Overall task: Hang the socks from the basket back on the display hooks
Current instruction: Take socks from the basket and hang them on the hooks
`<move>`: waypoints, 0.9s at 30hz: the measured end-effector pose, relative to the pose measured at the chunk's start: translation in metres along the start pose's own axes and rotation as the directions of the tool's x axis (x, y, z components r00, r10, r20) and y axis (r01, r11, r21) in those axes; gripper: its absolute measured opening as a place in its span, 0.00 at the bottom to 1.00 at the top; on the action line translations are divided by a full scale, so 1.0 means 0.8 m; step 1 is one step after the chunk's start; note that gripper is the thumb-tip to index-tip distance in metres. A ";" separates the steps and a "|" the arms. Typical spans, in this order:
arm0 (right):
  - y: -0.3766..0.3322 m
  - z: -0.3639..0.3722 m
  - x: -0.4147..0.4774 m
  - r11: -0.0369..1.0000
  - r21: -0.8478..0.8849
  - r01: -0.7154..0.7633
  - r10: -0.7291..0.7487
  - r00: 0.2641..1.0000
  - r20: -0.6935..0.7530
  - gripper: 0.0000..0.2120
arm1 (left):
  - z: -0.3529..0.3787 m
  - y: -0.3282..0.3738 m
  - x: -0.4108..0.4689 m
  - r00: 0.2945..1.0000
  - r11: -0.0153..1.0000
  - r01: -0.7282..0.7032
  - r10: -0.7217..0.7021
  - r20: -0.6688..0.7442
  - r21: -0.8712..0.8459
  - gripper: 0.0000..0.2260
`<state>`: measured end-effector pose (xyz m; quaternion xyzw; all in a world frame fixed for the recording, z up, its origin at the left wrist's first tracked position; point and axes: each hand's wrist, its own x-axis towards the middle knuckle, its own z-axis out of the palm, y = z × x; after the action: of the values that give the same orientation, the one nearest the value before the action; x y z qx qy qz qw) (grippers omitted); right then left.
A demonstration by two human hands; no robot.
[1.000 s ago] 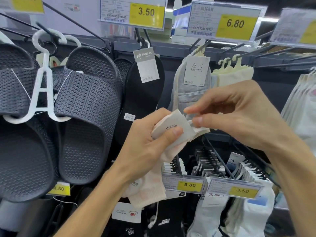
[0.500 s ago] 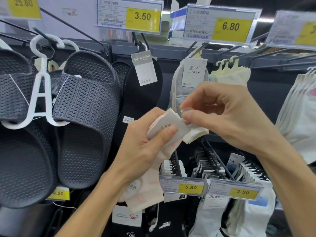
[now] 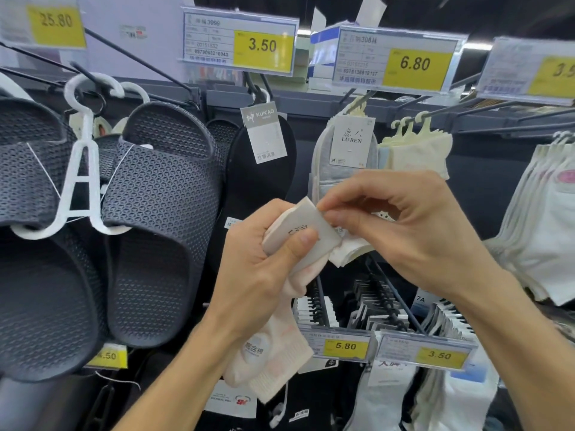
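Note:
My left hand (image 3: 264,269) grips a pale pink pair of socks (image 3: 273,362) by its white card label (image 3: 306,233); the sock toes hang down below my wrist. My right hand (image 3: 413,231) pinches the top right edge of that label with thumb and forefinger. Behind my hands a display hook (image 3: 362,102) under the 6.80 price tag (image 3: 398,62) carries grey socks (image 3: 339,160) with a LUREN card. The basket is out of view.
Dark slippers (image 3: 149,213) on a white hanger (image 3: 79,169) fill the left. A black insole (image 3: 261,181) hangs in the middle. Cream socks (image 3: 420,150) and white socks (image 3: 547,219) hang to the right. Lower hooks (image 3: 385,293) hold black and white socks behind 5.80 and 3.50 tags.
My right thumb and forefinger have closed in on the label's top edge. Both hands have shifted slightly left and down in view; the socks stay in my left hand.

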<state>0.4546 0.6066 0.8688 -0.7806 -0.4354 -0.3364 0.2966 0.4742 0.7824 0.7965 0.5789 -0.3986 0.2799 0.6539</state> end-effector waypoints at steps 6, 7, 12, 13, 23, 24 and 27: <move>0.011 0.001 0.002 0.996 0.064 -0.057 0.061 0.996 -0.062 0.07 | 0.001 0.003 0.013 0.997 0.994 0.030 -0.036 0.063 0.104 0.03; 0.014 0.002 0.003 0.988 0.125 -0.095 0.108 0.988 -0.106 0.08 | 0.004 0.004 0.020 0.997 0.995 0.040 -0.045 0.056 0.090 0.02; 0.026 0.009 0.012 0.873 0.449 -0.189 0.307 0.929 -0.206 0.17 | 0.024 -0.003 0.051 0.999 1.000 0.020 -0.021 -0.050 -0.021 0.02; 0.029 0.008 0.013 0.854 0.478 -0.204 0.338 0.917 -0.213 0.17 | 0.026 -0.006 0.054 0.998 0.999 0.027 -0.029 -0.055 -0.028 0.03; 0.094 -0.037 0.059 0.883 0.267 -0.387 0.470 0.713 -0.520 0.11 | 0.016 -0.068 0.027 0.946 0.884 0.293 -0.322 0.022 0.364 0.10; 0.101 -0.038 0.066 0.889 0.245 -0.387 0.457 0.714 -0.530 0.12 | 0.017 -0.070 0.020 0.933 0.848 0.303 -0.356 0.045 0.435 0.10; 0.114 -0.034 0.086 0.901 0.200 -0.384 0.430 0.741 -0.515 0.14 | 0.020 -0.070 0.005 0.913 0.731 0.286 -0.404 0.056 0.620 0.13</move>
<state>0.5545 0.5787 0.9230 -0.7147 -0.1643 -0.4542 0.5059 0.5196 0.7566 0.7704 0.8430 -0.2338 0.2088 0.4372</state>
